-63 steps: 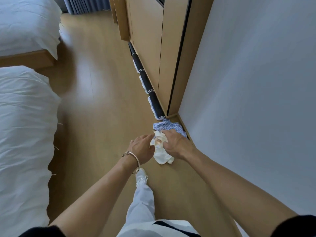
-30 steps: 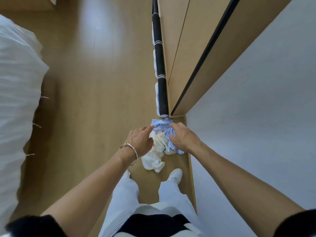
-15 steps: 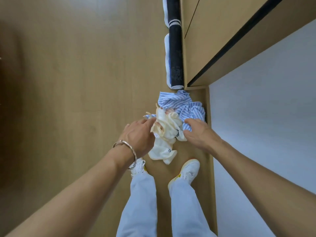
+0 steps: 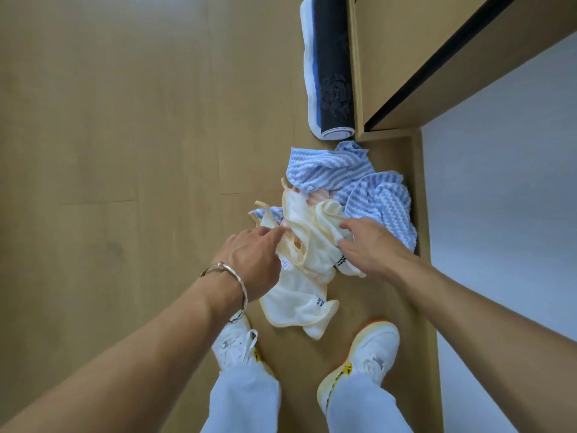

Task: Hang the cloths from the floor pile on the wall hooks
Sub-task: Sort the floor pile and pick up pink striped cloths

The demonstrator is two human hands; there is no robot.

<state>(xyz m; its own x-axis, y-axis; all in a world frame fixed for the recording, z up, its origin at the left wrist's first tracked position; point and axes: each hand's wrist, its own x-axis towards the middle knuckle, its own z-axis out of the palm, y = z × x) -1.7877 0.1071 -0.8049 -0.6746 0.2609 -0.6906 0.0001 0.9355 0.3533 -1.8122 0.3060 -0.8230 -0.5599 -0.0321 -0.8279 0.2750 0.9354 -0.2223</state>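
Observation:
A pile of cloths lies on the wooden floor in the corner beside the wall. A blue-and-white striped cloth [image 4: 359, 185] is at the back. Crumpled cream cloths with yellow trim [image 4: 307, 245] lie in front of it. My left hand [image 4: 253, 260], with a bracelet on the wrist, is at the left side of the cream cloth, forefinger stretched over it and the other fingers curled into the fabric. My right hand [image 4: 371, 248] holds the right side of the same bunch between thumb and fingers. No wall hooks are in view.
A rolled dark mat with blue and white layers [image 4: 331, 73] lies along the base of the wooden wardrobe [image 4: 406, 42]. The white wall [image 4: 505, 214] and its wooden skirting [image 4: 425, 276] run down the right. My white shoes [image 4: 237, 342] [image 4: 368, 354] stand just before the pile.
My head has come down closer over the pile, which now looks larger. Both hands have stayed on the cream cloth and gathered it between them.

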